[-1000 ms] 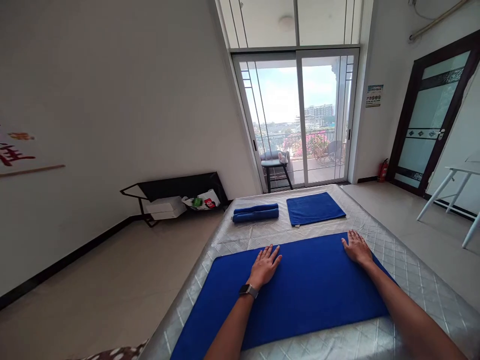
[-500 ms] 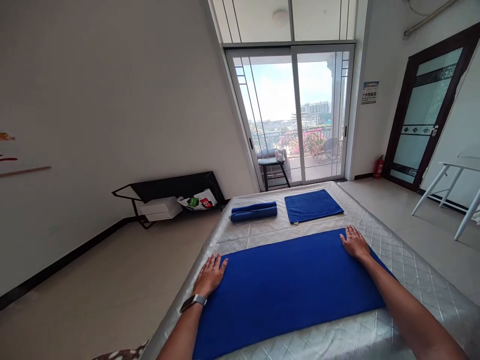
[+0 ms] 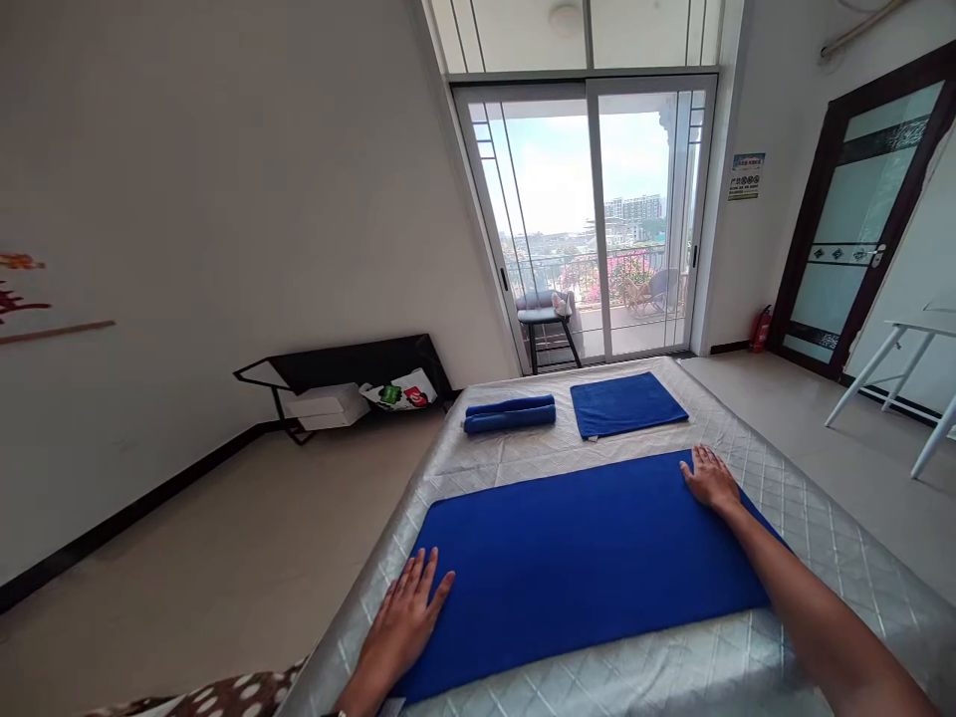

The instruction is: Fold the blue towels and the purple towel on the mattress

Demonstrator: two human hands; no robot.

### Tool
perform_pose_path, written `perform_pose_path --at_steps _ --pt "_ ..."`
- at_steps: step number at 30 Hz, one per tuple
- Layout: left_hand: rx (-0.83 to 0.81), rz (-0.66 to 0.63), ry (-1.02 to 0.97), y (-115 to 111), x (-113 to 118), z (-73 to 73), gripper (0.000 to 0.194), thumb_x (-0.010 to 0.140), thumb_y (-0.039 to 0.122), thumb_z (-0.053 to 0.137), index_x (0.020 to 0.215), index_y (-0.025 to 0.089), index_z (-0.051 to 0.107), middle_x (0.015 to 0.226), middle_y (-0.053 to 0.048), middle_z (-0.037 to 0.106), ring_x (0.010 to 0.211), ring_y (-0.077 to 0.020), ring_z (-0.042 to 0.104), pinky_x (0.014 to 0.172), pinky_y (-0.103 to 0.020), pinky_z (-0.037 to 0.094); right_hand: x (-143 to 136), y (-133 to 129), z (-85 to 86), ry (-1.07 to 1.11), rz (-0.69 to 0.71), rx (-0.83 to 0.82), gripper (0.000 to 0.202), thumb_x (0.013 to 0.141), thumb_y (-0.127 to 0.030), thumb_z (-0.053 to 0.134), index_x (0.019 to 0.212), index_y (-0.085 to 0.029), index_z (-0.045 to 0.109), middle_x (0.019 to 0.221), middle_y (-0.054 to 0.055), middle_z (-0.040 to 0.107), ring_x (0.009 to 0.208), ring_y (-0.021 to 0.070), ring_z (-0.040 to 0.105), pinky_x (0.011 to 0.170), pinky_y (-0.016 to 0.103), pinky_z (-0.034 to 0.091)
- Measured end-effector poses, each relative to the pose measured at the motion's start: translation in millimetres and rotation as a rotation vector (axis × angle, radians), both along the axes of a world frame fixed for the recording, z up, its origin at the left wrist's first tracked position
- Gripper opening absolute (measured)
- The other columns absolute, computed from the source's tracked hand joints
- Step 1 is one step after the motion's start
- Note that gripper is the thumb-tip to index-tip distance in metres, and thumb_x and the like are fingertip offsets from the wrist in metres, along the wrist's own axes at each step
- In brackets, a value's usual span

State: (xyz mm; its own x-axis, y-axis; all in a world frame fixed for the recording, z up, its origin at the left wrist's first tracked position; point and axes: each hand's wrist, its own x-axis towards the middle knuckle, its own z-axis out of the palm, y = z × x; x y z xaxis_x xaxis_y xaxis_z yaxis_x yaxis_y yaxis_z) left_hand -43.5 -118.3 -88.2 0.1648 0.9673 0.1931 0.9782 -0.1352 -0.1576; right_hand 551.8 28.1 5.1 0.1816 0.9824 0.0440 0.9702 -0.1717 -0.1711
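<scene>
A blue towel lies spread flat across the silver quilted mattress. My left hand rests palm down on the towel's left edge, fingers stretched out. On its far right corner lies my right hand, also flat with the fingers extended. Both hands hold nothing. Beyond the spread towel, a smaller folded blue towel lies flat on the mattress. To the left of that is a rolled blue towel, showing two rolls side by side.
Past the mattress stands a stool before the glass sliding door. Along the left wall are a black frame, a white box and a printed bag. On the right are a white table and a fire extinguisher.
My left hand has slid toward me along the towel's left edge, uncovering its far left corner. My right hand stays on the far right corner. The view has shifted slightly.
</scene>
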Motion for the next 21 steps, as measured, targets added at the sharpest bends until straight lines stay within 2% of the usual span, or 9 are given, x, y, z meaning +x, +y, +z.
perform_pose_path --at_steps 3,5,6,9,13,15,16,18,21 --pt "0.033 0.037 0.054 -22.2 -28.1 -6.6 0.058 0.092 0.016 0.026 0.133 0.023 0.066 0.150 -0.010 0.051 0.144 -0.0308 0.039 0.115 -0.055 0.034 0.7 0.2 -0.8 0.002 0.009 0.007 0.070 0.100 -0.045 0.024 0.156 -0.003 0.031 0.164 0.013 0.030 0.152 0.0230 0.023 0.124 0.038 0.016" --pt "0.068 0.061 0.072 -30.8 -29.1 -5.1 0.056 0.091 0.016 0.027 0.129 0.021 0.069 0.146 -0.013 0.056 0.141 -0.0325 0.043 0.114 -0.057 0.035 1.4 0.7 -1.9 0.005 0.012 0.012 0.070 0.100 -0.045 0.023 0.156 -0.003 0.031 0.164 0.013 0.029 0.152 0.0231 0.023 0.124 0.038 0.016" --pt "0.083 0.069 0.071 -32.5 -22.6 -2.0 0.056 0.092 0.016 0.027 0.128 0.020 0.069 0.144 -0.015 0.057 0.140 -0.0327 0.045 0.114 -0.057 0.035 1.7 1.0 -2.4 0.007 0.011 0.013 0.070 0.100 -0.045 0.023 0.156 -0.003 0.031 0.164 0.013 0.029 0.152 0.0230 0.023 0.124 0.038 0.016" --pt "0.092 0.076 0.011 -27.1 23.5 15.1 0.056 0.097 0.018 0.022 0.137 0.016 0.062 0.149 -0.015 0.051 0.142 -0.0293 0.042 0.117 -0.053 0.034 2.0 1.7 -3.3 0.012 0.009 0.012 0.070 0.100 -0.045 0.024 0.155 -0.003 0.032 0.164 0.013 0.030 0.152 0.0228 0.024 0.124 0.038 0.015" --pt "-0.006 0.022 -0.094 -11.3 101.1 40.8 0.060 0.103 0.044 0.025 0.154 0.014 0.037 0.160 -0.011 0.034 0.148 -0.0247 0.032 0.119 -0.046 0.033 1.2 1.7 -3.0 0.017 0.012 0.021 0.069 0.100 -0.045 0.025 0.155 -0.005 0.033 0.164 0.012 0.029 0.152 0.0227 0.023 0.124 0.038 0.015" --pt "-0.067 -0.015 -0.099 -9.1 118.1 47.4 0.062 0.102 0.048 0.029 0.155 0.016 0.035 0.161 -0.009 0.031 0.149 -0.0245 0.030 0.120 -0.046 0.032 0.6 1.6 -2.9 0.021 0.004 0.019 0.069 0.100 -0.044 0.025 0.155 -0.004 0.032 0.164 0.013 0.029 0.152 0.0229 0.023 0.124 0.037 0.015" --pt "-0.102 -0.020 -0.084 -10.4 117.9 48.4 0.061 0.101 0.046 0.031 0.154 0.018 0.039 0.161 -0.008 0.031 0.149 -0.0250 0.030 0.120 -0.046 0.032 0.2 1.5 -2.8 0.026 -0.001 0.018 0.069 0.100 -0.045 0.025 0.155 -0.004 0.032 0.164 0.013 0.029 0.152 0.0231 0.022 0.124 0.037 0.015" --pt "-0.172 0.008 -0.028 -17.4 101.4 45.9 0.055 0.097 0.040 0.036 0.147 0.022 0.050 0.158 -0.006 0.035 0.147 -0.0270 0.034 0.119 -0.049 0.032 -0.6 1.3 -2.9 0.041 -0.009 0.020 0.069 0.100 -0.045 0.026 0.156 -0.006 0.032 0.164 0.012 0.030 0.152 0.0233 0.022 0.124 0.038 0.015" --pt "-0.201 0.088 0.082 -34.5 52.5 34.3 0.052 0.085 0.031 0.046 0.134 0.030 0.065 0.153 -0.004 0.045 0.145 -0.0308 0.037 0.118 -0.053 0.033 -1.8 0.9 -2.4 0.056 -0.015 0.014 0.068 0.100 -0.045 0.028 0.156 -0.007 0.032 0.164 0.012 0.029 0.153 0.0226 0.022 0.124 0.037 0.014"
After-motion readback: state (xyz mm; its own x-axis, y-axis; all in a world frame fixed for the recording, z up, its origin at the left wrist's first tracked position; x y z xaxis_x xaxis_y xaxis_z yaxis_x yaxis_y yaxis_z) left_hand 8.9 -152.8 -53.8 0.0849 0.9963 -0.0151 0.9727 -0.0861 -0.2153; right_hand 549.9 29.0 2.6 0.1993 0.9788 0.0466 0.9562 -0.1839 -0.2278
